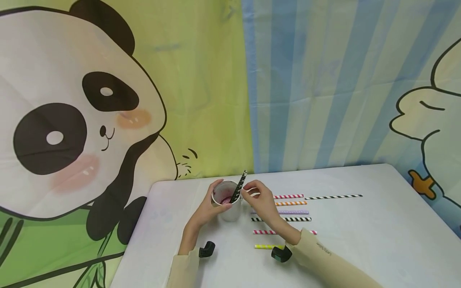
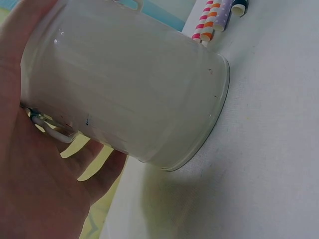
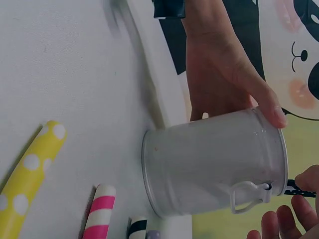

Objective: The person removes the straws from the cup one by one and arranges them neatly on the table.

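Note:
My left hand [image 1: 208,209] holds a small white metal bucket [image 1: 231,215] around its side, thumb over the rim; the bucket is tilted in the left wrist view. Pinkish stains show inside it. A black paper straw with white specks [image 1: 238,187] leans in the bucket and sticks out past the rim; whether it is more than one straw I cannot tell. Beside it is my right hand [image 1: 264,203], fingers loosely bent. In the right wrist view the thumb [image 3: 308,178] and fingertips stand apart near the straw, with no clear pinch. A small ear handle [image 3: 250,195] hangs below the rim.
Right of the bucket lie several striped or dotted straws, among them a lilac one [image 1: 300,212], a yellow one [image 1: 265,247] and an orange one [image 1: 296,203]. A black-and-white straw [image 1: 335,197] lies farther right. Printed curtains hang behind the white table [image 1: 360,240].

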Demonstrator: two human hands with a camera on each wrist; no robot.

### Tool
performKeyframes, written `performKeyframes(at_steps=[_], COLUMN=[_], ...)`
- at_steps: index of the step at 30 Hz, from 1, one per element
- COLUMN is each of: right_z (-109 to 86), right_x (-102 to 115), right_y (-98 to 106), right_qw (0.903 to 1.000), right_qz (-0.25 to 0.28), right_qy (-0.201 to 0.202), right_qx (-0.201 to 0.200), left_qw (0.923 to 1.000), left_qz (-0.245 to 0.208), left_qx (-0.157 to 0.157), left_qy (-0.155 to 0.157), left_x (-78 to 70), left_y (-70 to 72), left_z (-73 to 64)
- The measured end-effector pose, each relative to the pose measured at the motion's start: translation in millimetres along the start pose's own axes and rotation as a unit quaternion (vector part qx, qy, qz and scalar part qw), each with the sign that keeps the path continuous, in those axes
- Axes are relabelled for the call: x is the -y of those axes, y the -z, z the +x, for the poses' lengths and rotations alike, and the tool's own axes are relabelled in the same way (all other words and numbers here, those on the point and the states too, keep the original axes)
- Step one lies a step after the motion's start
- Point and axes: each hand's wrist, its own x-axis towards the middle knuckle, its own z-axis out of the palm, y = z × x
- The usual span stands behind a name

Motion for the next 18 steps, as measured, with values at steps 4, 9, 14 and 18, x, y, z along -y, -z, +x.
performKeyframes(at_steps=[4, 9, 14, 18], right_z=[0.5, -0.1, 0.1, 0.3], right_x=[1.2, 3.4, 4.6, 4.4], right_y=[-5.6, -9.0, -11.7, -12.7], right_qw=[1.0, 0.9998, 0.9995, 0.9994], right_qz=[-0.005, -0.014, -0.02, -0.018], right_qy=[0.003, 0.012, 0.015, 0.016], right_qx=[-0.008, -0.011, -0.02, -0.024], left_qw=[1.0, 0.9999, 0.9999, 0.9998], left_qz=[0.001, 0.001, 0.003, -0.004], left_qx=[0.003, 0.004, 0.006, 0.008], left_qy=[-0.003, -0.011, -0.012, -0.015], left_x=[0.2, -0.1, -0.4, 0.2], left_y=[0.3, 0.0, -0.3, 0.0], left_z=[-0.4, -0.6, -0.9, -0.7])
